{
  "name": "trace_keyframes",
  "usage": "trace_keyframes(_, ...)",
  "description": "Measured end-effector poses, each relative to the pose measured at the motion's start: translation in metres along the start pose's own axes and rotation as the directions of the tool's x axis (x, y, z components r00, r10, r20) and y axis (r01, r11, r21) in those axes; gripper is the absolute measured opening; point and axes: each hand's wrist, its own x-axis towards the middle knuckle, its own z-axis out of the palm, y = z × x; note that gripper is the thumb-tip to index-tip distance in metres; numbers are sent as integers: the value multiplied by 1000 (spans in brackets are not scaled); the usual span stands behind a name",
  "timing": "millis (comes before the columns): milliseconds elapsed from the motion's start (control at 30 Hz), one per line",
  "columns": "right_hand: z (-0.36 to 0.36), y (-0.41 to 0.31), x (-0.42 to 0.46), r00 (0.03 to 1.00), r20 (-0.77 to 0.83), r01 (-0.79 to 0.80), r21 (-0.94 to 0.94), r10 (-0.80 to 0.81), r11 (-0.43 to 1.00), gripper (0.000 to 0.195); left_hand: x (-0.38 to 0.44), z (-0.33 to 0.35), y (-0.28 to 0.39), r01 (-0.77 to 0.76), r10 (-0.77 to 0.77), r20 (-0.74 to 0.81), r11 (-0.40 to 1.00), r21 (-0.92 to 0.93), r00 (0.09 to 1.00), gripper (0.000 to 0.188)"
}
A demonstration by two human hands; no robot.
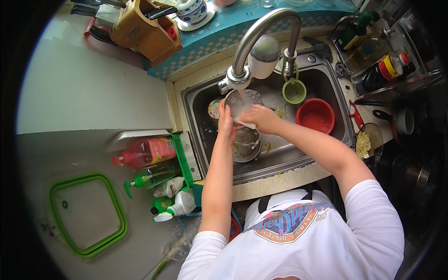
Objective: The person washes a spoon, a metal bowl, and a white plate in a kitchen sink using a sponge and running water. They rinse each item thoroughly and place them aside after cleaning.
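My left hand (226, 122) grips the side of a round, pale-rimmed bowl (233, 101) and tilts it over the sink. Water from the curved metal faucet (239, 57) runs into this bowl. My right hand (262, 119) presses a white cloth (247, 124) against its near inner side, and the fingers partly cover the cloth. Just below, a metal basin (247, 141) with suds and food bits rests on the floor of the stainless-steel sink (276, 154). A lid-like round piece with coloured print (214, 109) lies to the left of the held bowl.
On the sink's right are a red bowl (315, 115) and a green strainer cup (294, 91). Bottles (386, 68) stand in a rack beyond. Left are a knife block (143, 31), a red soap bottle (150, 154) and a green-rimmed lid (89, 215). Chopped food fills a bowl (364, 144) at right.
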Motion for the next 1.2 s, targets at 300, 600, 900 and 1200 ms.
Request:
trace_keyframes(300, 39, -45, -2, 918, -123, -352, 194, 378, 916, 52, 22, -10, -45, -26, 19, -74, 996, -88, 997, 48)
trace_keyframes(600, -7, 27, -14, 927, -108, 306, -335, -359, 891, 20, 5, -4, 2, 187, -194, 28, 971, 150, 981, 40)
trace_keyframes(900, 40, -61, 3, 815, -372, -356, 284, 445, 890, 23, 8, 13, -53, -285, 277, -294, 958, 15, 915, 46)
trace_keyframes(1200, -15, 13, -14, 933, -150, 213, -501, -327, 839, 12, 31, -17, -38, -165, 205, -109, 940, 299, 973, 32)
